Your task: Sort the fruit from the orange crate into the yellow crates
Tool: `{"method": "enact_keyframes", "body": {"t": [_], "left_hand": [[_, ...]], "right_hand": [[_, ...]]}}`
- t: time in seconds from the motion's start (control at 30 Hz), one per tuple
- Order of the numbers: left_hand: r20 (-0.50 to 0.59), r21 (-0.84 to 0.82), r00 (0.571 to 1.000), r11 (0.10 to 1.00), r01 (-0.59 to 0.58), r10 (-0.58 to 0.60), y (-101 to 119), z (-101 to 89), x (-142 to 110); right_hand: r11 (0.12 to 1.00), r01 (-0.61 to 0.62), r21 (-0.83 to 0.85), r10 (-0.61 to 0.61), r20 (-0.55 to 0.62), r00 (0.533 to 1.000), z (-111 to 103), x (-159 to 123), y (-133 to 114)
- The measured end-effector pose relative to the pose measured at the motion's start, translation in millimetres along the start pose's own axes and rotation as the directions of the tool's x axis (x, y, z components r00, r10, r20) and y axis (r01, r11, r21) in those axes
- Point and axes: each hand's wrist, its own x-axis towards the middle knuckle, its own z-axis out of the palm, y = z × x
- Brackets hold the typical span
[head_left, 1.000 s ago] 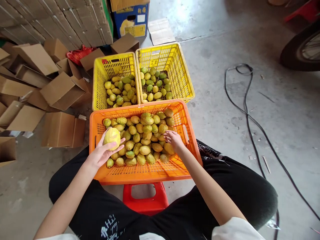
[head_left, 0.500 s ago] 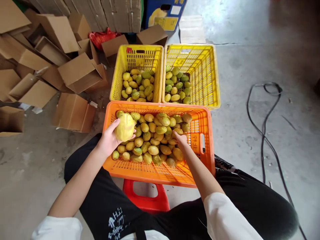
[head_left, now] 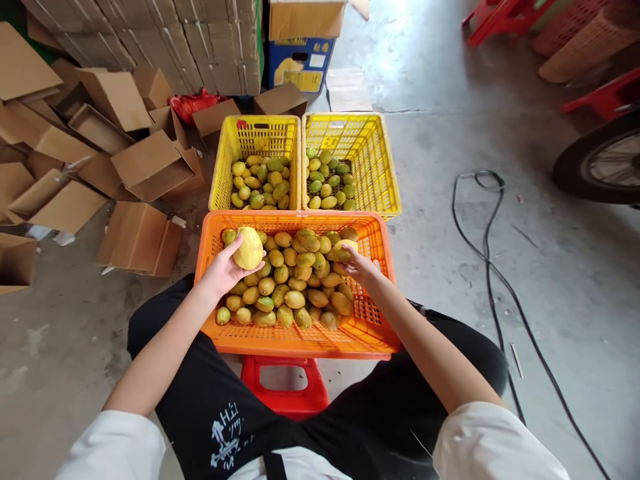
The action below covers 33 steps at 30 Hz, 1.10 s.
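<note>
Fruit [head_left: 296,299], oval and yellow-green, loose in a slatted orange plastic crate [head_left: 300,348]

The person's left hand [head_left: 225,270] cradles a large pale-yellow oval fruit [head_left: 249,248] above the crate's left part, thumb over one side and fingers beneath. The right hand [head_left: 361,265] grips a smaller yellow oval fruit [head_left: 344,251] between thumb and fingers at the heap's far right; whether it is clear of its neighbours cannot be told.

The likeliest trouble is a slip: the big fruit sits high on a partly open palm, and should the thumb loosen, it could roll off and bruise on those below. Disturbing the loose heap might also set pieces rolling. The black-trousered legs [head_left: 190,373] flank the crate, so a shifting knee could jolt it.

The large fruit looks bright, with faint darker streaks. The heap is duller, mixing yellow, green and brownish skins, some blotched. More fruit lies in two yellow plastic lattice crates [head_left: 375,153] just beyond.
</note>
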Motion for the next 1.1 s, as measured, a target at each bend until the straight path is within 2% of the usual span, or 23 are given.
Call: {"method": "enact_keyframes", "body": {"t": [0.13,0.27,0.4,0.5,0.57,0.7,0.8,0.93,1.03,1.1], "left_hand": [[0.067,0.080,0.993,0.992,-0.101,0.095,-12.1,-5.6,-6.5],[0.067,0.153,0.978,0.966,-0.206,0.198,-30.4,-16.8,-40.0],[-0.018,0.138,0.962,0.954,-0.266,0.271,-65.0,-32.6,-90.6],[-0.067,0.052,0.943,0.945,-0.322,0.325,-98.6,-39.6,-120.0],[-0.103,-0.006,0.930,0.934,-0.356,0.354,-118.4,-40.8,-131.3],[-0.070,0.014,0.922,0.924,-0.381,0.381,-143.2,-39.3,-139.4],[-0.041,0.038,0.922,0.923,-0.383,0.384,-154.7,-40.1,-139.8],[-0.082,-0.014,0.944,0.946,-0.323,0.321,-172.7,-45.2,-134.8],[-0.082,-0.053,0.965,0.965,-0.255,0.251,-184.7,-47.8,-128.6],[-0.034,-0.088,0.980,0.976,-0.197,0.195,-189.5,-47.2,-125.1]], "right_hand": [[0.999,-0.014,0.047,0.009,0.099,0.995,-3.5,-50.8,-21.3],[0.995,0.049,0.090,-0.072,0.283,0.957,-24.4,-110.3,-23.5],[0.976,0.148,0.158,-0.191,0.309,0.932,-46.7,-154.1,-6.5],[0.967,0.139,0.215,-0.193,0.252,0.948,-52.5,-177.7,14.8],[0.963,0.107,0.246,-0.174,0.271,0.947,-51.9,-192.2,29.9],[0.946,0.064,0.318,-0.181,0.353,0.918,-46.7,-213.7,55.6],[0.934,0.017,0.356,-0.162,0.383,0.909,-41.7,-218.3,69.9],[0.917,-0.021,0.397,-0.108,0.300,0.948,-33.9,-216.8,83.8],[0.919,0.044,0.393,-0.141,0.222,0.965,-29.6,-219.2,89.9],[0.920,0.084,0.382,-0.184,0.233,0.955,-28.6,-224.0,91.9]]}}
